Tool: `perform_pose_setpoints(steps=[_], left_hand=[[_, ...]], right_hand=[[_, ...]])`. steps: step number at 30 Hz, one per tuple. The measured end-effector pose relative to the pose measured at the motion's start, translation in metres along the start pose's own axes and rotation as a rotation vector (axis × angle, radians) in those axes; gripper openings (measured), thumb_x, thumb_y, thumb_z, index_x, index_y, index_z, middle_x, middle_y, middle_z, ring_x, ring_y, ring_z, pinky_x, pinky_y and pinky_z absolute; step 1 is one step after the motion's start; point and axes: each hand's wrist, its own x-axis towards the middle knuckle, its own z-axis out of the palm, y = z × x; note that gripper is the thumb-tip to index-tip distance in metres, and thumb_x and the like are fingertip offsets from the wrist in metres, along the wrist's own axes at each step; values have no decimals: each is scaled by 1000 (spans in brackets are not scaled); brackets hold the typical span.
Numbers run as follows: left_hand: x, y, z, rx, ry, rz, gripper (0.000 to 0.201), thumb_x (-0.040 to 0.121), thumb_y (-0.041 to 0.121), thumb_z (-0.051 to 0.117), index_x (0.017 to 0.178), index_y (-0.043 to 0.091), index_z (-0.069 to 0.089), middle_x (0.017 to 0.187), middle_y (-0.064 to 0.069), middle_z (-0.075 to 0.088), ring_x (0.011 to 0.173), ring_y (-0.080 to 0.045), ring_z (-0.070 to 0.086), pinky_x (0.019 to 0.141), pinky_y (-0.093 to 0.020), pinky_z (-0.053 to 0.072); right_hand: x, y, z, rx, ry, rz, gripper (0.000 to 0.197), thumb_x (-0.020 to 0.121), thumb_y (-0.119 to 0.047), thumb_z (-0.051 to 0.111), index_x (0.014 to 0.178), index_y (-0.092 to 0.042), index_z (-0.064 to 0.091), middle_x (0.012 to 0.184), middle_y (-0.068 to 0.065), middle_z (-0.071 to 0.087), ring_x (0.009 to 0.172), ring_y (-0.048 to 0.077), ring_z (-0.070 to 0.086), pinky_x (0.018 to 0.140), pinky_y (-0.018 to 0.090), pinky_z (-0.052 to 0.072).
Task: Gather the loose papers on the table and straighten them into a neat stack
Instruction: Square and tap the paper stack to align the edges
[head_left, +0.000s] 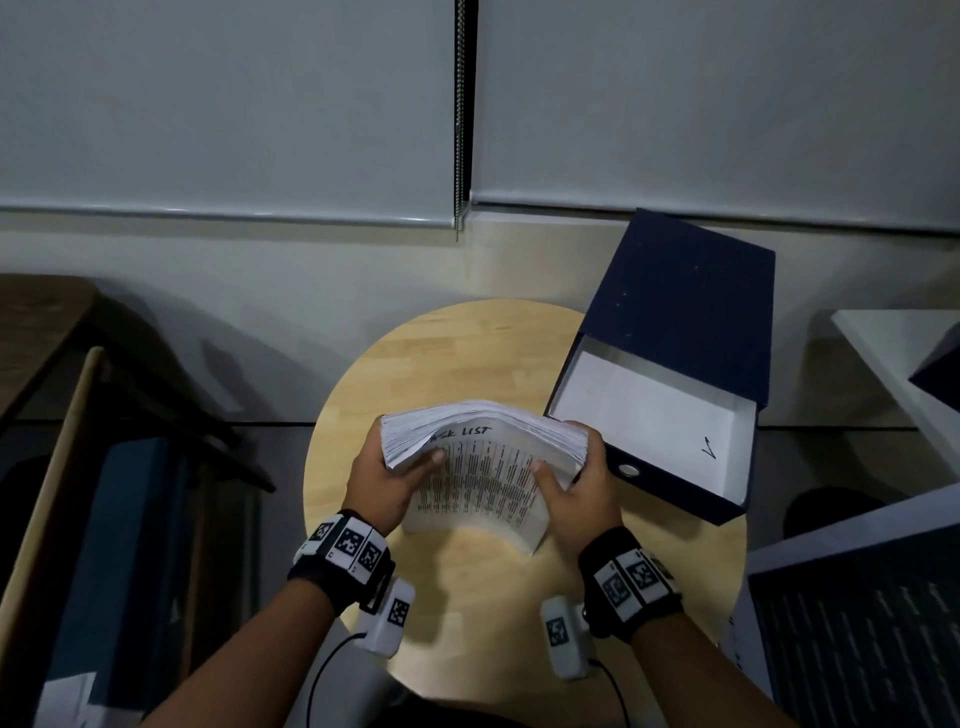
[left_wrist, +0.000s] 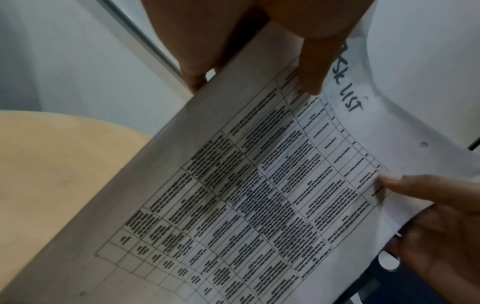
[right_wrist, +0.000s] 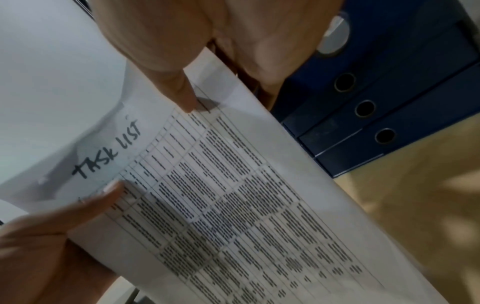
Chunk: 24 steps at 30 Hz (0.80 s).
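Both hands gripped a thick stack of papers (head_left: 480, 467) standing on its near edge on the round wooden table (head_left: 467, 597): the left hand (head_left: 382, 480) clasped its left side, the right hand (head_left: 579, 491) its right, thumbs pressed on the printed top sheet. The stack bowed, its far edges fanned. Only the right wrist view showed the handwritten heading in full, "TASK LIST", and three blue binders (right_wrist: 369, 115) beside the stack. Farther right, the head view showed an open dark blue box (head_left: 670, 364) on the table, beneath drawn window blinds (head_left: 234, 104).
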Motion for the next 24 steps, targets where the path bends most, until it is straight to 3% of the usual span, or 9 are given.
perform_pose_setpoints(steps=[3,6,9,11,13,15,18,21,24], left_hand=[[3,1,-1,-32,-19,-6,40,73,10,79,104,26,60,96,20,72,92,1,66,77,-11,50],[7,0,0,-69,-34,-19,38,74,3,77,101,25,60,91,22,72,87,4,66,75,-10,50],[10,2,1,-79,-88,-7,24,79,1,73,99,5,60,86,4,72,81,0,64,73,-18,51],[13,0,2,-82,-96,15,24,80,-4,70,100,-5,58,84,1,70,80,1,64,72,-19,51],[14,2,1,-98,-94,1,31,78,-18,64,102,2,59,85,14,74,80,6,66,71,-12,51],[15,4,1,-106,-108,1,32,77,-18,64,100,4,59,84,24,73,77,9,66,68,-8,50],[18,5,0,-85,-99,15,30,74,-2,71,102,-1,58,83,27,72,77,10,65,68,-6,48],[19,5,3,-103,-110,-18,35,78,-21,61,104,2,56,81,32,70,77,14,64,67,-4,47],[22,5,1,-126,-105,-48,38,75,-19,65,104,5,59,80,25,73,77,10,66,68,-7,49]], right_hand=[[1,-15,-4,-20,60,-183,59,83,-15,69,127,-41,40,123,-7,58,116,14,58,93,47,53],[-1,-49,0,-248,160,-565,71,78,-18,67,142,-9,37,150,10,37,141,25,35,108,49,41],[-15,-96,21,-615,-18,-779,84,79,-32,62,150,-6,26,162,13,14,151,29,6,121,52,14],[-18,-103,38,-812,-226,-774,90,82,-41,54,154,-9,11,164,9,-6,151,26,-7,122,49,-1],[-15,-96,49,-978,-361,-735,87,85,-42,46,155,-11,5,162,8,-14,151,26,-9,121,52,-1],[-11,-94,52,-991,-369,-727,84,86,-40,44,154,-11,6,164,9,-10,151,26,-9,121,52,4],[-11,-95,52,-929,-352,-716,84,86,-38,43,155,-9,4,164,9,-7,151,25,-10,123,48,2],[-9,-91,52,-989,-386,-745,81,86,-34,43,154,-8,7,164,11,-5,152,26,-5,121,51,9],[-4,-89,44,-886,-279,-648,86,85,-29,53,154,-7,8,164,10,-3,152,25,-6,123,46,5]])
